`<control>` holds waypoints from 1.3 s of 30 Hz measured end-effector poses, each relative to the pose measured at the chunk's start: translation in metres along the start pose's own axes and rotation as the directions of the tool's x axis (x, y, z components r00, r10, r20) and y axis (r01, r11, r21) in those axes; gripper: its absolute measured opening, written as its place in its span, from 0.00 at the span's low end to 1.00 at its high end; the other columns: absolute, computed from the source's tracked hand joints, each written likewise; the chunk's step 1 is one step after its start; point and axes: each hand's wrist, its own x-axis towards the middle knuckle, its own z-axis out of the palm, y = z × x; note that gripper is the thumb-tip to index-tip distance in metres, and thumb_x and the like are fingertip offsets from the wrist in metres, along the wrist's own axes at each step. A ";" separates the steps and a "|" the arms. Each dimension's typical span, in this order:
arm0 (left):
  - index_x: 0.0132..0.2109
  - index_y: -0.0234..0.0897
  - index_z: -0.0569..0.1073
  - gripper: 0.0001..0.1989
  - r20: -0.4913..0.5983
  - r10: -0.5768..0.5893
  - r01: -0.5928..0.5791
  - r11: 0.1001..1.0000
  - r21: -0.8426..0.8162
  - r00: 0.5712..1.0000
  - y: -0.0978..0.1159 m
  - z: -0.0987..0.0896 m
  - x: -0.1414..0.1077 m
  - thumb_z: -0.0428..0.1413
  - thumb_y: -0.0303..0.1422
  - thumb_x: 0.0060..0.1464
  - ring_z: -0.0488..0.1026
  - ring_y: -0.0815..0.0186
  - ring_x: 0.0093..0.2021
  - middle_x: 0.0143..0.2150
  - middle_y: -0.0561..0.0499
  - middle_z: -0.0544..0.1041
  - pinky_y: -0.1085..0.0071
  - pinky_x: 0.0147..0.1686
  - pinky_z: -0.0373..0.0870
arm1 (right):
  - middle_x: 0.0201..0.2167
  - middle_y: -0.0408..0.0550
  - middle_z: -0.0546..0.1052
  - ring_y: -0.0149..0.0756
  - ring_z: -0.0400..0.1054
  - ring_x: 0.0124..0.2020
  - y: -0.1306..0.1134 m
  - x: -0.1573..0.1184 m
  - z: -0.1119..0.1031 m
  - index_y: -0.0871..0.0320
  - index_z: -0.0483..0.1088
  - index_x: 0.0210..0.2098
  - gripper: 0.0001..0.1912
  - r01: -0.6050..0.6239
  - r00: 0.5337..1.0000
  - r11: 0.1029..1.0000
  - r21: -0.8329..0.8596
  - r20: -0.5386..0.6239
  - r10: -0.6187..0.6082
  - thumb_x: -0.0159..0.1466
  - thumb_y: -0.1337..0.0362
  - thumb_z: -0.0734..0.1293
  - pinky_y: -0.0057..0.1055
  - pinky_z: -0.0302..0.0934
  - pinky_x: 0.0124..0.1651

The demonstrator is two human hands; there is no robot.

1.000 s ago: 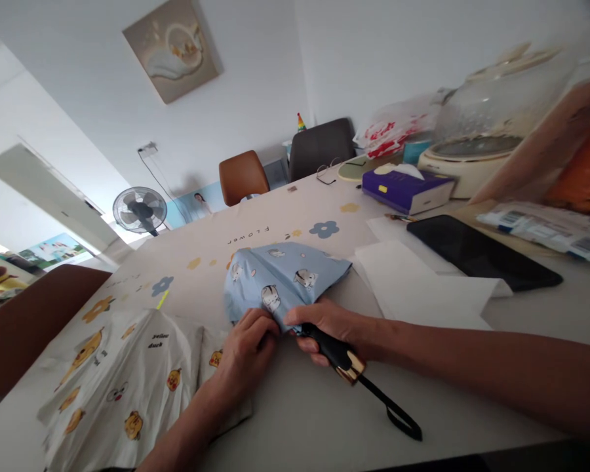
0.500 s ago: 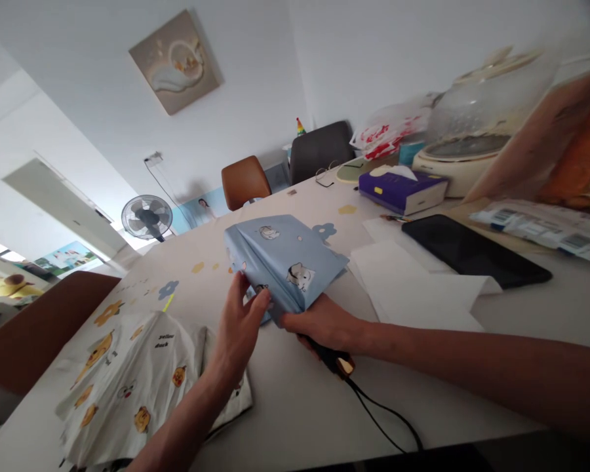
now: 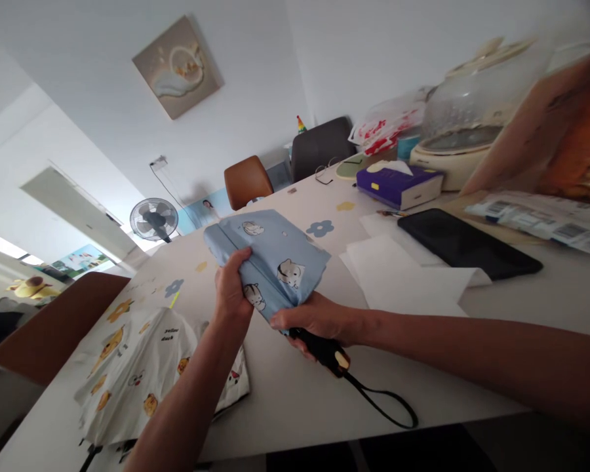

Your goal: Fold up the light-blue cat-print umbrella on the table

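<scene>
Over a white table (image 3: 275,410), toward its near edge, the left hand (image 3: 233,292) pinches the blue umbrella (image 3: 265,244), thumb uppermost; the right hand (image 3: 327,318) grips it at the handle (image 3: 322,349). Smoothing pleats flat calls for a steady handle.

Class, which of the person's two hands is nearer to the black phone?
Right. The right hand grips the blue umbrella at its handle end, with white paper between that hand and the phone. The left hand holds the umbrella's left side, farther away.
</scene>
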 end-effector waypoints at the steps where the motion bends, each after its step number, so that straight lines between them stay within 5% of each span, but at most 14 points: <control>1: 0.43 0.34 0.71 0.18 -0.005 0.001 -0.001 1.000 -0.005 1.000 0.001 0.000 0.000 0.57 0.32 0.40 0.74 0.65 0.32 0.35 0.50 0.76 0.70 0.34 0.71 | 0.11 0.37 0.63 0.25 0.56 0.11 0.001 0.001 0.000 0.59 0.59 0.24 0.09 0.000 1.000 0.999 0.041 0.020 -0.001 0.53 0.61 0.63 0.22 0.56 0.12; 6: 0.43 0.34 0.70 0.19 -0.022 -0.006 0.006 1.000 0.014 1.000 0.002 -0.001 -0.001 0.56 0.32 0.40 0.74 0.65 0.31 0.35 0.51 0.76 0.70 0.33 0.71 | 0.22 0.41 0.67 0.28 0.64 0.20 0.005 0.005 0.003 0.62 0.63 0.29 0.12 0.060 0.994 0.977 0.207 0.079 -0.078 0.51 0.61 0.67 0.34 0.68 0.23; 12: 0.42 0.34 0.70 0.17 -0.040 -0.091 0.091 0.996 0.000 0.995 -0.001 -0.005 -0.004 0.57 0.32 0.41 0.72 0.67 0.26 0.30 0.51 0.76 0.70 0.30 0.71 | 0.38 0.48 0.69 0.37 0.69 0.40 0.010 0.004 0.005 0.62 0.66 0.37 0.15 0.115 0.969 0.925 0.362 0.166 -0.185 0.49 0.68 0.69 0.36 0.67 0.39; 16: 0.42 0.32 0.71 0.17 -0.044 -0.228 0.227 0.974 -0.025 0.973 -0.006 -0.007 -0.002 0.57 0.32 0.42 0.72 0.66 0.25 0.27 0.50 0.75 0.70 0.29 0.72 | 0.36 0.48 0.71 0.36 0.72 0.30 0.014 0.005 0.007 0.62 0.66 0.36 0.12 0.067 0.969 0.908 0.413 0.192 -0.159 0.51 0.68 0.66 0.34 0.68 0.29; 20: 0.41 0.31 0.70 0.17 -0.031 -0.269 0.271 0.960 0.075 0.963 -0.020 -0.012 0.005 0.58 0.32 0.41 0.73 0.65 0.26 0.28 0.48 0.74 0.70 0.29 0.71 | 0.17 0.41 0.68 0.26 0.61 0.12 0.014 0.004 0.011 0.63 0.65 0.28 0.06 -0.100 0.995 0.943 0.318 0.054 0.088 0.55 0.64 0.62 0.23 0.57 0.14; 23: 0.39 0.30 0.70 0.17 -0.026 -0.122 0.124 0.929 0.349 0.992 -0.030 -0.021 0.015 0.58 0.36 0.42 0.73 0.62 0.31 0.30 0.46 0.73 0.68 0.32 0.71 | 0.11 0.36 0.62 0.24 0.56 0.09 0.011 0.003 0.013 0.60 0.61 0.25 0.06 -0.182 0.982 0.909 0.374 0.024 0.187 0.57 0.65 0.59 0.20 0.51 0.11; 25: 0.41 0.31 0.68 0.20 -0.050 0.134 -0.084 0.824 0.561 0.990 -0.033 -0.027 0.023 0.59 0.37 0.41 0.71 0.60 0.40 0.38 0.44 0.72 0.66 0.39 0.69 | 0.11 0.36 0.62 0.24 0.56 0.09 0.009 0.004 0.012 0.59 0.59 0.24 0.06 -0.214 0.971 0.892 0.399 -0.015 0.240 0.57 0.65 0.59 0.19 0.51 0.12; 28: 0.49 0.35 0.64 0.25 0.032 0.482 -0.336 0.558 0.759 0.875 -0.031 -0.028 0.036 0.57 0.34 0.42 0.62 0.59 0.53 0.52 0.42 0.64 0.63 0.50 0.61 | 0.11 0.37 0.63 0.26 0.58 0.10 0.011 0.008 0.009 0.58 0.59 0.24 0.06 -0.278 0.940 0.882 0.380 -0.081 0.331 0.56 0.65 0.61 0.20 0.53 0.12; 30: 0.50 0.36 0.64 0.23 0.185 0.502 -0.436 0.444 0.783 0.845 -0.029 -0.018 0.042 0.55 0.33 0.45 0.61 0.59 0.55 0.54 0.43 0.63 0.62 0.52 0.59 | 0.12 0.37 0.64 0.26 0.59 0.11 0.014 0.012 0.006 0.59 0.60 0.25 0.05 -0.302 0.934 0.887 0.348 -0.079 0.349 0.55 0.65 0.62 0.21 0.53 0.13; 34: 0.47 0.36 0.68 0.17 0.552 0.266 -0.612 0.303 0.730 0.790 -0.029 0.022 0.049 0.50 0.28 0.47 0.64 0.61 0.52 0.50 0.46 0.70 0.63 0.53 0.58 | 0.14 0.38 0.65 0.26 0.59 0.11 0.018 0.014 0.003 0.60 0.61 0.26 0.06 -0.278 0.949 0.909 0.310 -0.060 0.311 0.55 0.64 0.63 0.22 0.54 0.13; 37: 0.46 0.36 0.70 0.19 0.748 -0.061 -0.729 0.188 0.659 0.661 -0.036 0.053 0.053 0.45 0.23 0.46 0.64 0.65 0.53 0.51 0.48 0.70 0.67 0.55 0.56 | 0.13 0.38 0.65 0.26 0.59 0.11 0.015 0.011 0.004 0.60 0.61 0.25 0.05 -0.272 0.949 0.915 0.298 -0.077 0.306 0.55 0.65 0.62 0.22 0.54 0.13; 39: 0.45 0.37 0.71 0.22 0.776 -0.278 -0.782 0.119 0.612 0.565 -0.041 0.069 0.055 0.43 0.20 0.44 0.64 0.65 0.53 0.51 0.49 0.70 0.67 0.55 0.56 | 0.13 0.38 0.64 0.26 0.59 0.11 0.012 0.009 0.005 0.60 0.61 0.25 0.05 -0.268 0.947 0.914 0.304 -0.091 0.308 0.55 0.66 0.62 0.22 0.54 0.13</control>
